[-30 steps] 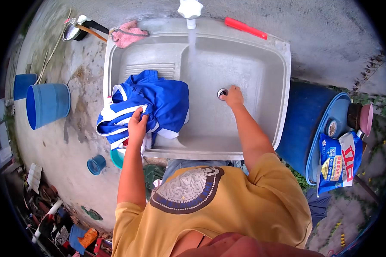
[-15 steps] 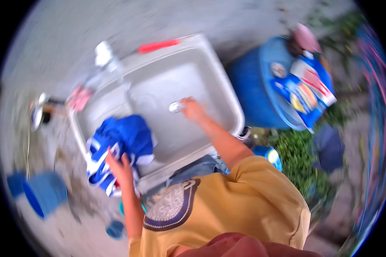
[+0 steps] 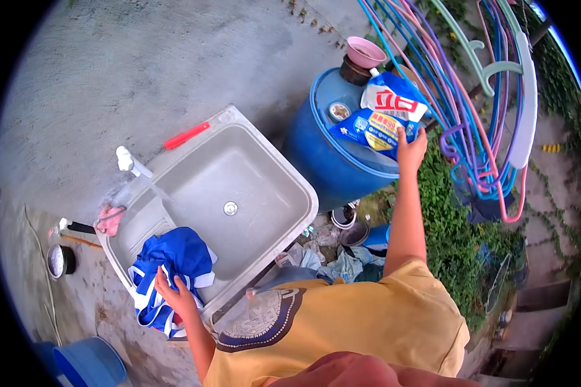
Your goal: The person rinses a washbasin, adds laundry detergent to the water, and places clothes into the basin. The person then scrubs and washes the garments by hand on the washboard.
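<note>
I watch the right hand, thumb and fingers parted at the detergent pouch's lower edge; whether they grip, I can't tell. The blue barrel seemingly serves as its shelf. The left hand, fingers loosely spread, is at the blue-and-white garment, bunched over the sink's ribbed side, presumably kept off the basin.

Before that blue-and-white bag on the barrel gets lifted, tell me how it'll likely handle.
The blue-and-white bag is probably floppy, given its irregular, soft-looking outline. Its smooth printed film may slip in the right hand. Lying on its side atop the blue barrel, it seems unlikely to roll.
</note>
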Demonstrator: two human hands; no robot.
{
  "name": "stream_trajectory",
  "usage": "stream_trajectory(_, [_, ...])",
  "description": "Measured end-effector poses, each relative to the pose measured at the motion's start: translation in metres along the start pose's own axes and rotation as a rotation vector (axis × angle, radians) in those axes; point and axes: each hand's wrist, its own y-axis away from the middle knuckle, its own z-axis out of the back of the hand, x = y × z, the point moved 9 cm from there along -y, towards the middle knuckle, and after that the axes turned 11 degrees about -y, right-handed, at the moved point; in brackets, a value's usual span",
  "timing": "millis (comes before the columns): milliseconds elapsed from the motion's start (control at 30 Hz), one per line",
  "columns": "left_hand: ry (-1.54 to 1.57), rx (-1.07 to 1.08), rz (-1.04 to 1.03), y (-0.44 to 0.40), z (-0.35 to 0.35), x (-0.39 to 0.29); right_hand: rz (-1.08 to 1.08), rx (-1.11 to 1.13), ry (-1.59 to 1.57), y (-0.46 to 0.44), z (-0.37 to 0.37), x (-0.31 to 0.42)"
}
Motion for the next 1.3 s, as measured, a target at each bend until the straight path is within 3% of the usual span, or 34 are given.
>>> stream_trajectory(100, [0.016, 0.014, 0.042, 0.010, 0.004, -0.011, -0.276, 0.202, -0.162, -0.057, -0.049, -0.051])
stream_trajectory(167, [0.009, 0.003, 0.061, 0.021, 0.001, -0.006, -0.352, 0.255, -0.430, -0.079, -0.091, -0.127])
stream_trajectory(267, [0.089, -0.016, 0.085, 0.028, -0.015, -0.002, -0.461, 0.173, -0.706, -0.072, -0.124, -0.174])
stream_trajectory(300, [0.128, -0.005, 0.122, 0.031, -0.016, -0.013, -0.406, 0.190, -0.588, -0.076, -0.131, -0.190])
stream_trajectory(367, [0.206, -0.018, 0.145, 0.030, -0.024, -0.021, -0.350, 0.154, -0.602, -0.055, -0.110, -0.152])
stream_trajectory(433, [0.327, -0.012, 0.224, 0.030, -0.031, -0.021, -0.485, 0.110, -0.595, -0.038, -0.096, -0.134])
stream_trajectory(467, [0.344, -0.020, 0.207, 0.028, -0.035, -0.018, -0.422, 0.135, -0.745, -0.047, -0.110, -0.150])
stream_trajectory(500, [0.290, -0.016, 0.174, 0.026, -0.035, -0.017, -0.518, 0.122, -0.665, -0.043, -0.101, -0.146])
stream_trajectory(567, [0.297, -0.016, 0.176, 0.020, -0.022, -0.029, -0.295, 0.076, -0.745, -0.042, -0.077, -0.121])
stream_trajectory(667, [0.418, 0.002, 0.241, 0.020, -0.016, -0.014, -0.352, 0.143, -0.837, -0.012, -0.038, -0.095])
stream_trajectory(800, [0.493, 0.063, 0.308, 0.037, -0.013, 0.002, -0.268, 0.190, -0.905, 0.019, 0.009, -0.087])
stream_trajectory(1000, [0.502, 0.291, 0.302, 0.060, -0.033, -0.014, -0.224, 0.593, -0.981, 0.056, 0.004, -0.065])
stream_trajectory(1067, [0.528, 0.389, 0.231, 0.053, -0.047, -0.044, 0.065, 0.678, -0.716, 0.064, -0.002, -0.047])
stream_trajectory(1200, [0.658, 0.543, 0.006, 0.020, -0.064, -0.130, 0.012, 1.014, -0.780, 0.132, -0.027, 0.010])
stream_trajectory(1300, [0.896, 0.549, 0.034, -0.005, -0.070, -0.176, 0.062, 1.227, -0.791, 0.185, -0.029, 0.065])
